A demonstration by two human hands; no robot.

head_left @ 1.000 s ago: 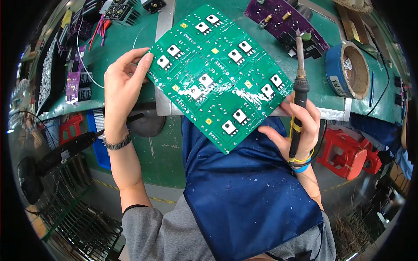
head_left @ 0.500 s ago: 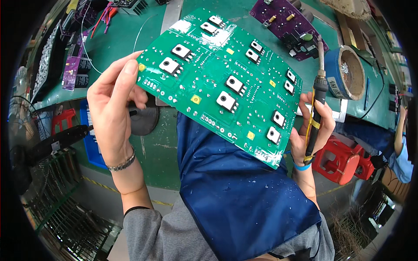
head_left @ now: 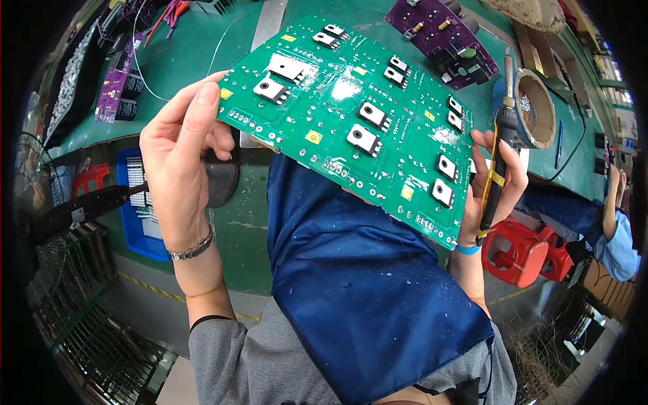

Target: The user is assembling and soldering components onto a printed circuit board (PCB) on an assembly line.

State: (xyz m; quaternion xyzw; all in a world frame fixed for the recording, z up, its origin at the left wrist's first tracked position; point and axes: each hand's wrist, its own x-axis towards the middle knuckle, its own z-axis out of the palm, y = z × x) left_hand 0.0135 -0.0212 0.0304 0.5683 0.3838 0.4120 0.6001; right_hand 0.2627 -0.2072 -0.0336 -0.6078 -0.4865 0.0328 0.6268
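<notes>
Large green rectangular circuit board [head_left: 358, 121] with black square components and small yellow square tags, held up tilted over the lap, above the near edge of the green counter [head_left: 196, 61]. Left hand [head_left: 179, 158] grip pinching the board's left edge, thumb on top, fingers behind. Right hand [head_left: 496, 182] supports the right edge from behind while its grip is also closed round a black-handled soldering iron with yellow band [head_left: 498, 162], held upright, tip up.

Yellow tags sit at the board's left corner, centre and lower right. Purple circuit board [head_left: 439, 37] lies on the counter at top; a smaller purple board [head_left: 115, 84] at far left. Round blue-rimmed tin [head_left: 533, 108] just right of the iron. Blue plastic bin [head_left: 138, 209] under the counter at left, red plastic stools [head_left: 523, 250] at lower right.

Dark blue apron [head_left: 358, 290] covers the lap. Right fingers mostly hidden behind the board; another person's blue sleeve [head_left: 617, 243] cut off at the right rim.

Versus half a second ago: board raised closer to the camera, tilt much the same, iron still upright.
</notes>
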